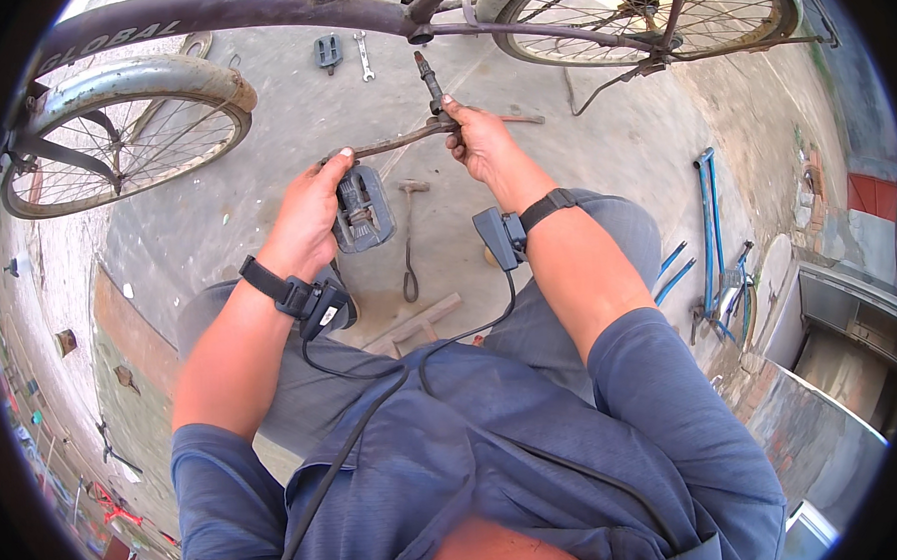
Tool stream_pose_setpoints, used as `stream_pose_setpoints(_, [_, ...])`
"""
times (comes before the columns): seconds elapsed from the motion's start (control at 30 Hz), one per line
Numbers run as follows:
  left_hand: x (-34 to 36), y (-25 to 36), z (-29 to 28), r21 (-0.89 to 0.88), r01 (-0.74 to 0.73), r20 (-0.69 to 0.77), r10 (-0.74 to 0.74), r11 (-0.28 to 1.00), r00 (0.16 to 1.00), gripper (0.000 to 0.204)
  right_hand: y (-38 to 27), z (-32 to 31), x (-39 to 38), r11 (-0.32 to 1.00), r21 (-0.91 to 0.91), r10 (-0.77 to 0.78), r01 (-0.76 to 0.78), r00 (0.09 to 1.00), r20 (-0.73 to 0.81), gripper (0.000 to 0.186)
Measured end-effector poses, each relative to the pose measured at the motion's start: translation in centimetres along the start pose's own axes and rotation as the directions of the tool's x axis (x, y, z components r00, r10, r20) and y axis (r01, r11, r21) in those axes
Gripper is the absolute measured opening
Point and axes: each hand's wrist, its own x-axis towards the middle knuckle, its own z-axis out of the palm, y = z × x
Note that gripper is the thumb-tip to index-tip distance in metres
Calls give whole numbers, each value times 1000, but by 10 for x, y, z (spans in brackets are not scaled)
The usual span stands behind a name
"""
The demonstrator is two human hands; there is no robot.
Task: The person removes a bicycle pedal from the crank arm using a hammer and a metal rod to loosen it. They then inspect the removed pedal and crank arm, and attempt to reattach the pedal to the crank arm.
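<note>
My left hand (310, 211) is closed round the pedal end of a rusty bicycle crank arm (397, 141), thumb on top. A black pedal (369, 211) hangs from that end, beside my fingers. My right hand (485, 143) grips the crank's other end, where a dark, greasy axle (429, 81) sticks out away from me. Both hands hold the crank roughly level above the ground, just short of the purple bicycle frame (237, 21). A reddish rod (524, 120) shows beyond my right hand; whether it touches the hand I cannot tell.
Farther off lie a loose pedal (329, 53) and an open-end wrench (364, 57). A hammer (409, 242) lies between my knees, near a piece of wood (415, 324). The bicycle's wheels stand left and right, its kickstand (600, 91) down. Blue frame tubes (709, 234) lie at right.
</note>
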Motion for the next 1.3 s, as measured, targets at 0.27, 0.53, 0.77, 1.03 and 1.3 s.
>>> stream_pose_setpoints(0.27, [20, 0, -2, 104, -117, -13, 119, 988, 993, 30, 4, 1, 22, 992, 126, -32, 22, 996, 84, 24])
stream_pose_setpoints(0.53, [31, 7, 2, 111, -175, -12, 177, 978, 984, 31, -3, 8, 31, 985, 167, -48, 32, 994, 95, 24])
stream_pose_setpoints(0.77, [42, 14, -2, 122, -185, 7, 185, 975, 983, 38, -7, 13, 44, 976, 219, -38, 13, 993, 110, 23])
stream_pose_setpoints(1.03, [57, 19, -2, 126, -233, 5, 234, 964, 972, 34, -13, 15, 55, 969, 246, -52, 21, 991, 121, 23])
stream_pose_setpoints(1.3, [65, 23, -4, 109, -245, -14, 248, 963, 969, 35, -18, 19, 62, 968, 248, -62, 29, 989, 130, 24])
